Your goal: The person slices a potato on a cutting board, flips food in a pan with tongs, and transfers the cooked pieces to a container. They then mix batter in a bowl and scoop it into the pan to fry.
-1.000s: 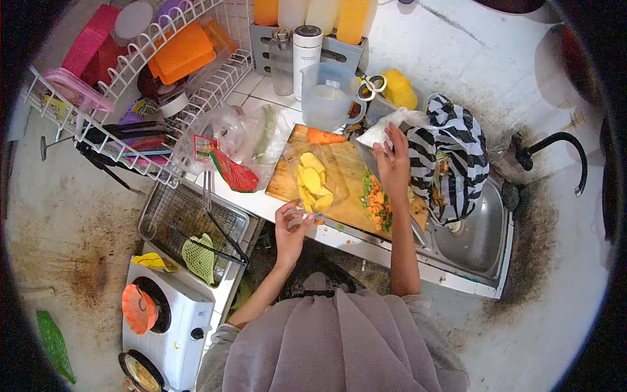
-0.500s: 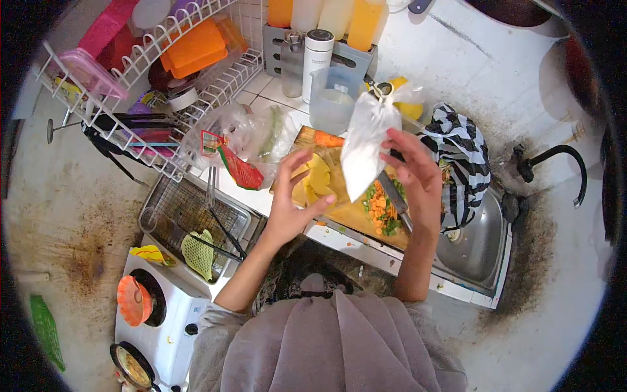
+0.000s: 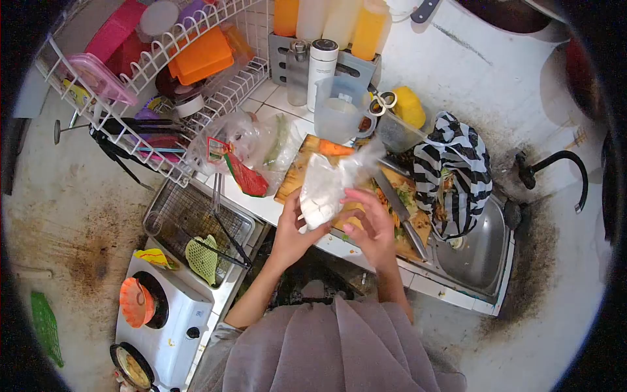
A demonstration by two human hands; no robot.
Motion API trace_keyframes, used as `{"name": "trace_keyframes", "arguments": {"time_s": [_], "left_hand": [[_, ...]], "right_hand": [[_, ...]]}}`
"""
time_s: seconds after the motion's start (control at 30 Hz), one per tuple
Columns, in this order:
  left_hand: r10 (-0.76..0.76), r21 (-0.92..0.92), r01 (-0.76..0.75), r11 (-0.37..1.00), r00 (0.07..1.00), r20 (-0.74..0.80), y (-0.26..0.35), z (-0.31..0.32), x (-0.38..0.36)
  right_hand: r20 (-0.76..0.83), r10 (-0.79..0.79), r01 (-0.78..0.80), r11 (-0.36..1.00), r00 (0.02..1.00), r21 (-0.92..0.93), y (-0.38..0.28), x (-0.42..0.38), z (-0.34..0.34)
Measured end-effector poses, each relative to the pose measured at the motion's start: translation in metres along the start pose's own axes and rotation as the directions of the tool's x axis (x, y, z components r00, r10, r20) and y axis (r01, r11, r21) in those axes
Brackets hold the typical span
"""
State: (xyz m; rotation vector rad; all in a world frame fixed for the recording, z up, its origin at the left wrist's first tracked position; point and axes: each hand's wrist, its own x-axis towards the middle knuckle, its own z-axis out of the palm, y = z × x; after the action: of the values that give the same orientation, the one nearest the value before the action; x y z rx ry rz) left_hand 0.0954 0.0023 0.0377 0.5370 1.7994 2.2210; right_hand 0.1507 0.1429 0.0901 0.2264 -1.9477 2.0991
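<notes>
A clear plastic bag of white powder (image 3: pixel 320 196) sits in my left hand (image 3: pixel 292 228), whose fingers and thumb cup its lower end. Its loose, gathered top leans to the upper right. My right hand (image 3: pixel 373 228) is at the bag's right side with fingers spread and curved, the fingertips by the plastic. Below and behind lies a wooden cutting board (image 3: pixel 295 179) with a carrot (image 3: pixel 334 149), chopped greens and a large knife (image 3: pixel 392 196). The bag and hands hide part of the board.
A striped black-and-white bag (image 3: pixel 450 157) stands by the sink (image 3: pixel 480 251). Behind the board are a clear plastic jug (image 3: pixel 339 108), scissors (image 3: pixel 382 102) and a white bottle (image 3: pixel 321 68). A dish rack (image 3: pixel 176 147) and stove (image 3: pixel 173 313) are on the left.
The bag of white powder has come down and left, from beside my right hand into my left hand. My right hand has moved left and lower along with it.
</notes>
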Motion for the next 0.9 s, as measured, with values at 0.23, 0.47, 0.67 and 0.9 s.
{"name": "trace_keyframes", "arguments": {"time_s": [0.23,0.47,0.67,0.9], "left_hand": [[-0.1,-0.088,0.106,0.99,0.993,0.062,-0.011,-0.014,-0.015],[-0.023,-0.309,0.068,0.949,0.989,0.146,-0.009,-0.002,-0.026],[-0.114,-0.141,0.151,0.979,0.964,0.239,-0.025,0.002,-0.039],[0.16,0.229,-0.219,0.949,0.955,0.248,-0.015,0.011,-0.032]], "right_hand": [[-0.336,-0.076,0.022,0.987,0.939,-0.161,0.049,-0.013,0.014],[-0.114,0.249,-0.267,0.945,0.962,-0.186,0.043,-0.022,0.0],[-0.144,0.263,-0.289,0.934,0.954,-0.211,0.056,-0.043,-0.004],[-0.189,0.176,-0.213,0.957,0.966,-0.198,0.044,-0.044,-0.001]]}}
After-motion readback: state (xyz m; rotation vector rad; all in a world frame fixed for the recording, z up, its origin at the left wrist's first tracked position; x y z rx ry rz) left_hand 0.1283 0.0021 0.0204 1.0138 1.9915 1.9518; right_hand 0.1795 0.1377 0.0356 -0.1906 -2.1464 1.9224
